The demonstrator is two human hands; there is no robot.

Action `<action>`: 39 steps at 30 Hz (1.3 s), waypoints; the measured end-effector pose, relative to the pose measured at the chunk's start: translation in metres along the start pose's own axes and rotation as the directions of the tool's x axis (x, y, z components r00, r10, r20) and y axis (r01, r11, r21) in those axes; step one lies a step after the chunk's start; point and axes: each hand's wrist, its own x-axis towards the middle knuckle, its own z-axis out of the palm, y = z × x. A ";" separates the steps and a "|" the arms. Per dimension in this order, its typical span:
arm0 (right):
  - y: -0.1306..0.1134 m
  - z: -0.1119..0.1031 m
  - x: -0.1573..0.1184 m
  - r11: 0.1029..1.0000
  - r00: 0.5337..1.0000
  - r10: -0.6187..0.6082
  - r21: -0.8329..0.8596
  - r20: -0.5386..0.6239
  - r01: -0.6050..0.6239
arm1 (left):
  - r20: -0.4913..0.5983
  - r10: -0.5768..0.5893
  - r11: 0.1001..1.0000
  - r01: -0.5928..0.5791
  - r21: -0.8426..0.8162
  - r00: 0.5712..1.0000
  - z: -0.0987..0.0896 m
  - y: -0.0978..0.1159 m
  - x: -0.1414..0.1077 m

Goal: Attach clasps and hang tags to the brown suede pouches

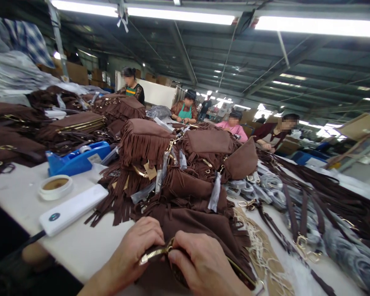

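A dark brown handbag with fringe at its side lies in front of me at the table's near edge. Its gold-toothed zipper runs between my hands and curves upward. My left hand is closed on the bag's edge beside the zipper, the fingertips hidden behind the fabric. Close by, my right hand pinches the zipper at a brass-coloured piece, with thumb and forefinger pressed together. Whether that piece is the slider I cannot tell. Below the right hand, another stretch of gold zipper shows along the bag's lower right edge.
Fringed brown bags are piled just beyond. To the left lie a blue tape dispenser, a tape roll and a white power bank. Brown straps and plastic-wrapped coils cover the right side. Several people work farther back.
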 end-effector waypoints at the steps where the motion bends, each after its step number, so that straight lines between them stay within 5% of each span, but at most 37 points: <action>1: -0.001 -0.003 0.001 1.000 1.000 0.026 -0.015 0.002 -0.026 | -0.011 -0.017 1.000 0.017 -0.020 1.000 0.002 0.001 0.001; 7: 0.003 -0.017 0.007 0.970 0.988 0.150 0.192 0.022 -0.151 | -0.208 -0.225 0.948 0.165 -0.271 0.952 0.014 0.004 0.004; 12: 0.034 -0.042 -0.017 0.969 0.969 0.247 -0.010 0.014 -0.247 | -0.327 -0.409 0.904 0.328 -0.275 0.852 -0.007 -0.006 -0.006; 17: 0.061 -0.061 -0.044 0.938 0.942 0.335 -0.102 0.019 -0.331 | -0.236 -0.344 0.932 0.301 -0.201 0.909 -0.008 -0.014 -0.008; 25: 0.077 -0.060 -0.053 0.920 0.920 0.391 0.023 0.020 -0.391 | -0.281 -0.210 0.976 0.217 -0.006 0.936 -0.009 -0.006 -0.007; 31: 0.079 -0.066 -0.052 0.916 0.941 0.310 0.223 0.136 -0.334 | -0.368 -0.289 0.943 0.329 0.049 0.884 -0.010 -0.029 -0.032; 39: 0.081 -0.057 -0.069 0.907 0.930 0.344 0.211 0.131 -0.366 | -0.295 -0.369 0.912 0.405 0.069 0.881 -0.005 -0.043 -0.052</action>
